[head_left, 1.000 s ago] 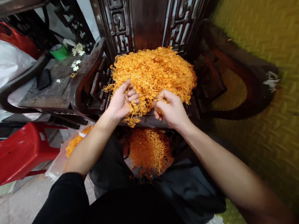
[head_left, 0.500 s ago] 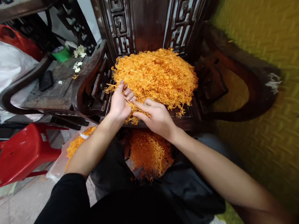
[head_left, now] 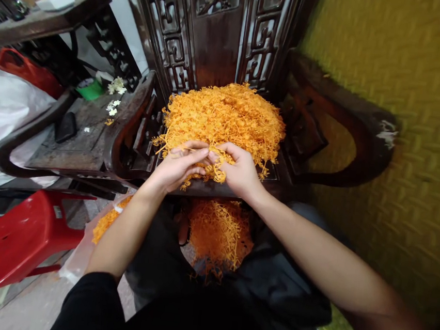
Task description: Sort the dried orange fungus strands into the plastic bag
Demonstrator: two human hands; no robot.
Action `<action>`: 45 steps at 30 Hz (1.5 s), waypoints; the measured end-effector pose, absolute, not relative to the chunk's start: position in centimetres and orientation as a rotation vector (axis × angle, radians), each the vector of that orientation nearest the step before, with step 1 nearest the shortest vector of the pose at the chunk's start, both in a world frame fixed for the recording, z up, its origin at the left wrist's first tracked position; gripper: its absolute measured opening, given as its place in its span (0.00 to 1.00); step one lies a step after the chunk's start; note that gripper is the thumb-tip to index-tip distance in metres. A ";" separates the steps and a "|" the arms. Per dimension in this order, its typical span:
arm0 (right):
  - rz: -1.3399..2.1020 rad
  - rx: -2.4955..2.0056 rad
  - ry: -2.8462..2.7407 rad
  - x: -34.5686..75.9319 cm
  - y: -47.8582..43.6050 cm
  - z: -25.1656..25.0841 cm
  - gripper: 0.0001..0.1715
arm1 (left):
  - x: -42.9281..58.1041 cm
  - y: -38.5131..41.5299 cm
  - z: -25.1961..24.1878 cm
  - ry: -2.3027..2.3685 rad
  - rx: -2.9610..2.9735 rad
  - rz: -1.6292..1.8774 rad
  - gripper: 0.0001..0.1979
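Observation:
A large heap of thin orange sprigs (head_left: 225, 113), branching and curly at the tips, lies on the seat of a dark carved wooden chair (head_left: 219, 48). In front of the heap my two hands meet at the fingertips. My left hand (head_left: 176, 168) is closed on the stem of an orange sprig (head_left: 218, 173), its stalk running across the fingers. My right hand (head_left: 240, 172) pinches the curly part of that sprig between thumb and fingers. Whether the sprigs are plastic, I cannot tell. Between my legs, below the seat, sits another pile of orange stems (head_left: 217, 232).
A clear bag (head_left: 111, 222) with more orange pieces stands on the floor at left, beside a red plastic stool (head_left: 22, 234). A second wooden chair holds a dark phone-like object (head_left: 66, 127), a green cup (head_left: 90, 88) and white flowers (head_left: 113, 106). The chair's curved armrest (head_left: 364, 116) juts out at right.
My left hand has turned from palm-up to palm-inward, and its fingertips now meet the right hand's. The right hand has come up slightly, with curly sprig ends now showing under its fingers.

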State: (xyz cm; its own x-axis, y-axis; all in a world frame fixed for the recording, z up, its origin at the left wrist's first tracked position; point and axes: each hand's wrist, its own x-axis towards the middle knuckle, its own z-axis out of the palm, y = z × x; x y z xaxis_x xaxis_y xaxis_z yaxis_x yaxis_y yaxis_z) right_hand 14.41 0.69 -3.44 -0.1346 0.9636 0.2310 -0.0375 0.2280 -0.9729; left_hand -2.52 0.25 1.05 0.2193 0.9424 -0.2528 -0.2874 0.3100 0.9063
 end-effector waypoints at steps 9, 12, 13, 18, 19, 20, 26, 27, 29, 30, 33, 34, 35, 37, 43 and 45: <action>1.738 -0.787 -0.828 13.5 -0.1 -2.1 0.29 | -3.1 0.2 0.2 1.025 0.899 1.099 0.20; 1.716 -0.789 -0.843 13.6 0.0 -2.1 0.29 | -3.1 0.2 0.4 1.038 0.886 1.092 0.18; 1.679 -0.810 -0.888 13.7 0.0 -2.2 0.28 | -3.0 0.2 0.5 1.045 0.884 1.088 0.18; 1.386 -0.897 -1.196 14.3 0.2 -3.0 0.22 | -2.5 0.1 0.4 1.063 0.917 1.123 0.15; 1.347 -0.892 -1.225 14.3 0.1 -3.1 0.21 | -2.4 0.0 0.3 1.055 0.938 1.131 0.15; 1.322 -0.891 -1.224 14.2 0.0 -3.1 0.19 | -2.2 0.0 0.3 1.051 0.966 1.135 0.14; 1.432 -0.943 -0.909 13.5 0.6 -3.3 0.22 | -2.5 -0.7 0.7 1.117 1.147 1.017 0.14; 1.436 -0.960 -0.848 14.1 1.4 -3.2 0.23 | -2.7 -0.7 0.8 1.105 1.142 0.988 0.14; 1.383 -1.027 -0.713 16.1 3.3 -2.9 0.22 | -3.2 -0.8 1.0 1.081 1.101 0.966 0.14; 1.353 -1.045 -0.643 17.4 4.3 -2.6 0.22 | -3.5 -0.7 1.1 1.077 1.070 0.980 0.15; 1.325 -1.043 -0.601 20.5 5.6 -1.4 0.12 | -4.0 -0.5 1.0 1.094 0.974 1.067 0.16; 1.385 -1.056 -0.629 20.9 5.4 -1.1 0.10 | -4.1 -0.3 0.9 1.082 0.951 1.108 0.16; 1.456 -1.070 -0.673 20.9 4.9 -0.8 0.09 | -4.2 -0.2 0.8 1.062 0.942 1.143 0.16; 1.610 -1.097 -0.790 20.1 3.5 -0.6 0.09 | -4.4 -0.1 0.7 1.019 0.958 1.200 0.15; 1.865 -1.025 -1.054 18.2 1.2 -1.6 0.19 | -4.8 0.1 1.0 1.011 1.007 1.270 0.16; 1.852 -0.952 -1.086 18.4 1.2 -1.9 0.20 | -4.6 0.2 1.0 1.002 1.026 1.290 0.17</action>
State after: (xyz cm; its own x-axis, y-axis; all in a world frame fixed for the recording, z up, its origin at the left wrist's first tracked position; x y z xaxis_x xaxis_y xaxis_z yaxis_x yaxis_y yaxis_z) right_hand 18.35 1.24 -1.92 -0.4221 0.8808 -0.2146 -0.2425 -0.3378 -0.9094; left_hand -4.60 0.24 0.99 0.0313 0.9995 -0.0061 -0.2533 0.0139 0.9673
